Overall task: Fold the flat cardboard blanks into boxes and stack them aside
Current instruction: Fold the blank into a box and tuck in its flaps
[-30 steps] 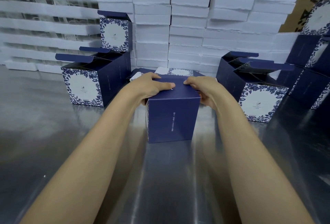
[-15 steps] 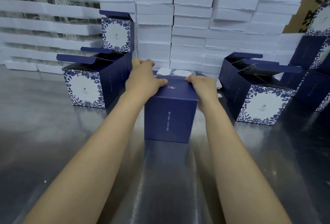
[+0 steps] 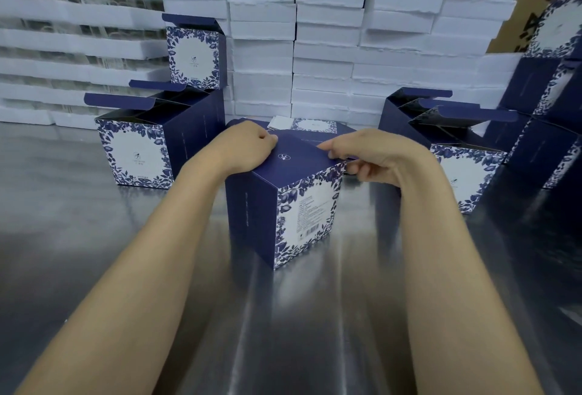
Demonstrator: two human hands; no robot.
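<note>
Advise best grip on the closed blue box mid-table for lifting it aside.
Take the closed box by two opposite upright walls, just below the top, coming from above. It stands upright, corner toward the camera, with flat parallel sides; the lid is only a flap, so probably a poor hold.

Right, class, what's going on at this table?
A person is handling a folded navy box standing on the steel table. The left hand grips its top far-left corner; the right hand pinches the top's right edge. Open-lidded boxes stand on either side, and flat blanks lie behind.
</note>
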